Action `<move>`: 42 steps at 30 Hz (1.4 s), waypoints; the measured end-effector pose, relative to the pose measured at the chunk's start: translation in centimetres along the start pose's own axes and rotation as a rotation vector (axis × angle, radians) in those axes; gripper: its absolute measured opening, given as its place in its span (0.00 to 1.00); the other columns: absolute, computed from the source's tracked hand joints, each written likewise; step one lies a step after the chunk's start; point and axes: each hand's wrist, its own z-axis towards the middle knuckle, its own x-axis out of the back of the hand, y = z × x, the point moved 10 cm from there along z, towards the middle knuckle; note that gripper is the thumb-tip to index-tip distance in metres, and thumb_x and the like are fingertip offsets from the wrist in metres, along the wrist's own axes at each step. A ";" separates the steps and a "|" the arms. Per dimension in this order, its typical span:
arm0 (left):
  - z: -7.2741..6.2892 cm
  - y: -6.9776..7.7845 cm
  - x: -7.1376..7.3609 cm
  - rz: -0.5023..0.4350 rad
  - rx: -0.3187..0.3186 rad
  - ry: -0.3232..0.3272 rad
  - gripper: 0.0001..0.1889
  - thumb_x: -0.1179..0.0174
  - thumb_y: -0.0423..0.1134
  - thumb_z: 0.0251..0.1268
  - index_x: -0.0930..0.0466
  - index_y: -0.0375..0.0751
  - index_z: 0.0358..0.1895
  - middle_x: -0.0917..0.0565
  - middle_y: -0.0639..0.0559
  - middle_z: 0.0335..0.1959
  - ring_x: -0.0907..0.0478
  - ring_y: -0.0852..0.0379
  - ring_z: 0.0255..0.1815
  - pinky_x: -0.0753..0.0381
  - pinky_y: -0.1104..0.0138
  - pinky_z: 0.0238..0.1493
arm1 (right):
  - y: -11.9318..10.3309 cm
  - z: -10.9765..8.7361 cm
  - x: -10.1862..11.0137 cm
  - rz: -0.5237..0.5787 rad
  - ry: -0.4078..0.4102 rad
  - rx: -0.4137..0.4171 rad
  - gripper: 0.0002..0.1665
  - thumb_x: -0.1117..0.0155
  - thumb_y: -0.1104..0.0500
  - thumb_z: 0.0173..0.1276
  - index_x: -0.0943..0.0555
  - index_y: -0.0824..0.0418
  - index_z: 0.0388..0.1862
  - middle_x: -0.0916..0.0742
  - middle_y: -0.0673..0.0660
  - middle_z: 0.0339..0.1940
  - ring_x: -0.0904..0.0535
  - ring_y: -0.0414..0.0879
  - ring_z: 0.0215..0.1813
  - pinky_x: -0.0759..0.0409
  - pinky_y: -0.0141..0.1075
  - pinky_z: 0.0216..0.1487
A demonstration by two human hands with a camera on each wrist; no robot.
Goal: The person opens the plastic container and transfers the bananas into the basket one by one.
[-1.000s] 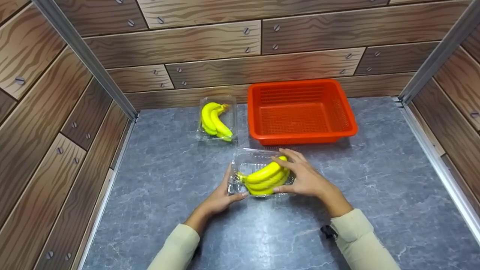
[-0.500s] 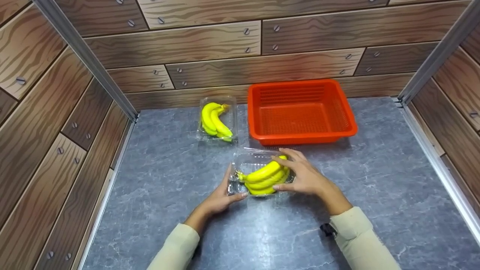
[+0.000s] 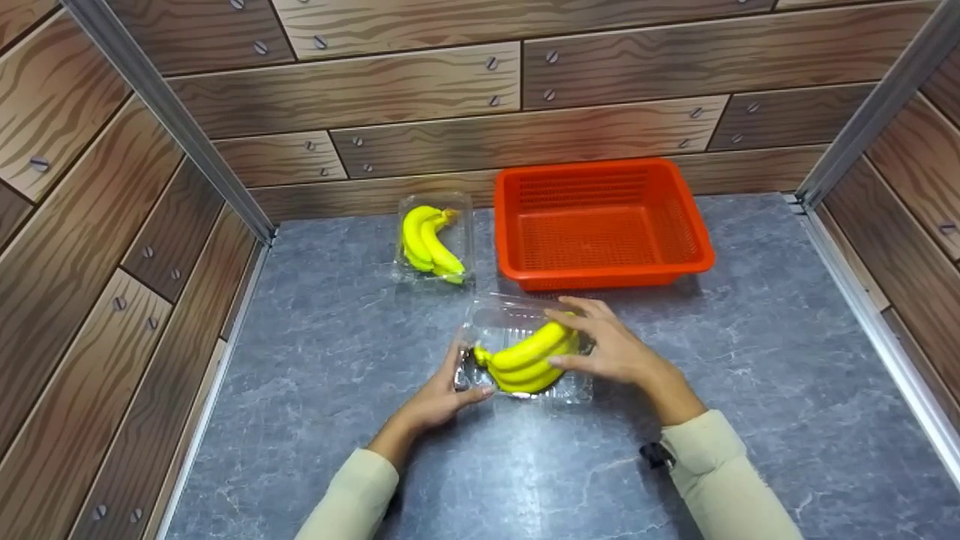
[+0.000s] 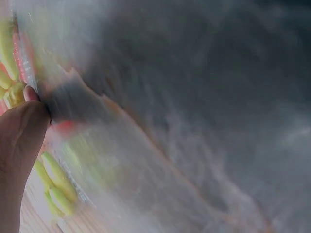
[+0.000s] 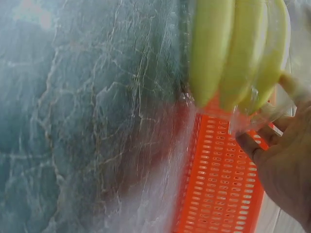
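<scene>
A yellow banana bunch (image 3: 525,364) lies tilted in an open clear plastic clamshell box (image 3: 495,319), stem toward the left. My left hand (image 3: 435,397) grips the box's left side, thumb along its front edge; in the left wrist view the thumb (image 4: 29,116) lies close to the banana stem. With curved fingers and thumb, my right hand (image 3: 619,352) holds the bunch near its tips. In the right wrist view, the bananas (image 5: 238,53) show several yellow fruits side by side, with fingertips and clear plastic around their ends.
Behind the hands stands a red perforated basket (image 3: 600,279), close to the back wall. Left of it, a second clear box (image 3: 461,232) holds another bunch of bananas (image 3: 431,244). Wood-patterned walls (image 3: 420,90) enclose the grey marbled table (image 3: 330,330).
My right thumb has shifted slightly up along the bananas, and the box's front right corner now shows below it. The left hand keeps its place.
</scene>
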 end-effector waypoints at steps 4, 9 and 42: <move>0.0 0.0 0.0 0.019 0.002 0.003 0.65 0.26 0.55 0.65 0.71 0.55 0.89 0.61 0.38 0.91 0.59 0.33 0.91 0.60 0.36 0.88 | 0.4 -0.2 0.3 0.043 0.005 -0.003 0.49 0.25 0.33 0.62 0.27 0.42 0.81 0.33 0.59 0.88 0.41 0.65 0.86 0.39 0.78 0.78; -0.1 0.0 -0.1 0.019 0.006 0.001 0.67 0.25 0.57 0.64 0.74 0.60 0.89 0.64 0.40 0.91 0.61 0.34 0.91 0.61 0.36 0.88 | 0.6 -0.3 0.0 0.051 -0.014 -0.013 0.51 0.25 0.32 0.63 0.30 0.41 0.83 0.35 0.58 0.89 0.45 0.65 0.88 0.41 0.78 0.79; 0.1 0.9 -0.1 -0.140 -0.107 0.003 0.60 0.23 0.39 0.62 0.61 0.50 0.87 0.46 0.36 0.89 0.46 0.39 0.89 0.53 0.43 0.90 | -4.6 -2.1 5.0 -0.073 0.306 0.172 0.29 0.25 0.52 0.72 0.16 0.56 0.70 0.14 0.64 0.70 0.19 0.63 0.74 0.22 0.61 0.73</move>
